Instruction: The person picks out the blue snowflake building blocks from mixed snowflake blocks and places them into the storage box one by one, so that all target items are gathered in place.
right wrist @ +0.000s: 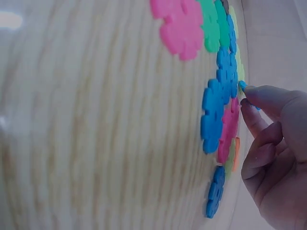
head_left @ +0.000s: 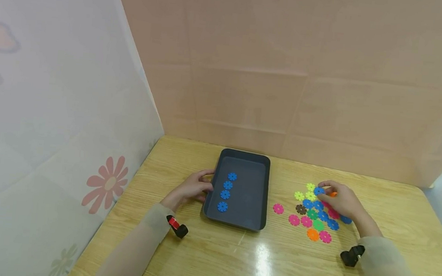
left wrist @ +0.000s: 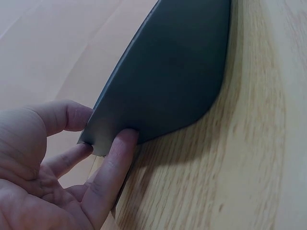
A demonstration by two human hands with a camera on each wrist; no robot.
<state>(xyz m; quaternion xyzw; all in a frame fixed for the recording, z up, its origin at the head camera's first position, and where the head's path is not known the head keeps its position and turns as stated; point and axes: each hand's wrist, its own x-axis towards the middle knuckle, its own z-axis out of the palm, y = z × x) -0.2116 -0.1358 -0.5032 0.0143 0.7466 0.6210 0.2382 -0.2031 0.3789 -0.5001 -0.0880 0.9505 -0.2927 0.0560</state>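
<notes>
A dark grey rectangular tray (head_left: 237,218) lies on the table. Several blue flower-shaped discs (head_left: 225,194) form a column along its left side. My left hand (head_left: 193,187) grips the tray's left edge; in the left wrist view, its fingertips (left wrist: 125,138) meet the tray's outer wall (left wrist: 163,81). Over the loose pile at the right, my right hand (head_left: 343,202) pinches a blue flower disc (head_left: 319,191) between thumb and finger. The right wrist view shows only a sliver of that disc (right wrist: 242,85); the fingers hide the rest.
Beneath and around the right hand lie flower discs in pink (head_left: 306,221), green (head_left: 318,225), yellow (head_left: 299,195), orange (head_left: 313,234), brown (head_left: 300,209) and blue (head_left: 333,224). One pink disc (head_left: 278,209) sits between pile and tray. A beige wall (head_left: 246,70) rises behind the wooden table (head_left: 226,261).
</notes>
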